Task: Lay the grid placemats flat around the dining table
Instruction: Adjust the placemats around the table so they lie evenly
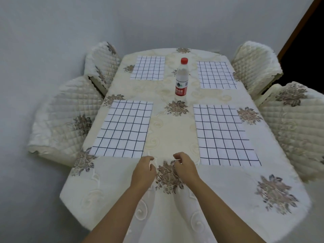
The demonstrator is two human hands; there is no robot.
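Currently, head view only. Bench (171, 137) is covered by a cream embroidered tablecloth (112, 193) with brown flower motifs. Four grid placemats lie flat on it, two along each long side: far-left placemat (148, 68), far-right placemat (216, 75), near-left placemat (122, 128), near-right placemat (226, 135). All are white with dark grid lines, and each lies apart from the others with no overlap.

Water bottle (182, 77) (red cap, red label) stands upright on the bench's centre line, between the two far placemats and touching neither.

Left hand (143, 170) and right hand (185, 168) sit side by side over the near middle of the bench, between the near corners of the two near placemats, clear of both. Fingers of both hands are loosely curled, thumb close to forefinger, with nothing visibly held. Contact with the cloth: cannot tell.

Quilted-cover chairs stand two per side: far-left chair (103, 62), near-left chair (64, 118), far-right chair (254, 65), near-right chair (298, 127). Grey wall (52, 23) is behind.
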